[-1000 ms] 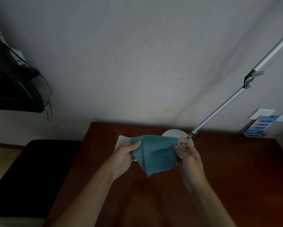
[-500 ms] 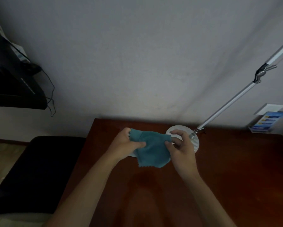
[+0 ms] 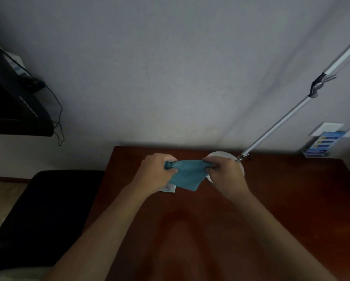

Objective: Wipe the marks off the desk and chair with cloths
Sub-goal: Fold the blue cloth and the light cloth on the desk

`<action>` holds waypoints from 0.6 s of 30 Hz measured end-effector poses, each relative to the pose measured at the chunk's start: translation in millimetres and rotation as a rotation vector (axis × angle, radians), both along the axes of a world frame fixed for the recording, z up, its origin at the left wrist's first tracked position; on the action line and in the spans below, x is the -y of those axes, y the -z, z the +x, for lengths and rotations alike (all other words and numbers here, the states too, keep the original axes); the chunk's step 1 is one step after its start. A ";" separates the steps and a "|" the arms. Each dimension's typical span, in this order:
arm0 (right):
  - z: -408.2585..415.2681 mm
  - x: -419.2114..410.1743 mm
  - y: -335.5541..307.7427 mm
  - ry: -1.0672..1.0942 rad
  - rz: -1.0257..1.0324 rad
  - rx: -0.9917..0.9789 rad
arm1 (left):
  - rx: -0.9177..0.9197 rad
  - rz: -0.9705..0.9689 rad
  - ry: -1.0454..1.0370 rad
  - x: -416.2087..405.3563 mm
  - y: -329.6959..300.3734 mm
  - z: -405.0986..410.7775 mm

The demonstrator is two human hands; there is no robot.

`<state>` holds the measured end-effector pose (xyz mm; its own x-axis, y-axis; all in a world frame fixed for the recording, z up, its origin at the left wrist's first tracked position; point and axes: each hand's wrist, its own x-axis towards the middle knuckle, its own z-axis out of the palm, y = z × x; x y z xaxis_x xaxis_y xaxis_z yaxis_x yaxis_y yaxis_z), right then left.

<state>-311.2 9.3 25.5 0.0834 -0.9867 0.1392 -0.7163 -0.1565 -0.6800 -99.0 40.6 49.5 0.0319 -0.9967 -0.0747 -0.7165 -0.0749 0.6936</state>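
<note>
Head view. Teal cloth [image 3: 187,175]: soft woven fabric, stretched taut along its top edge, long axis running left to right, loose lower corner hanging toward the desk [image 3: 271,209]. It is held above the far edge of the desk, between the two hands. Left hand [image 3: 155,175]: fingers curled round the cloth's bunched left end. Right hand [image 3: 225,175]: fingers and thumb pinching the bunched right end. Desk: reddish-brown, smooth, glossy wood. Pale cloth [image 3: 169,188]: flat on the desk, mostly hidden under the left hand. Lamp base [image 3: 223,155]: round, white, behind the right hand, with a slim metal lamp arm [image 3: 281,120] rising rightward. Chair [image 3: 44,216]: black, matte seat, left of the desk.
</note>
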 end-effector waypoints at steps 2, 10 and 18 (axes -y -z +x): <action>1.9 3.4 0.2 -0.027 0.003 -0.034 | -0.024 -0.058 -0.047 -3.3 -0.1 -2.3; 12.5 20.5 -20.1 -0.083 0.233 0.246 | 0.058 -0.232 -0.125 -6.8 -1.8 0.6; 14.5 29.0 -38.1 -0.305 -0.034 -0.256 | 0.159 -0.187 0.015 2.3 -6.2 19.9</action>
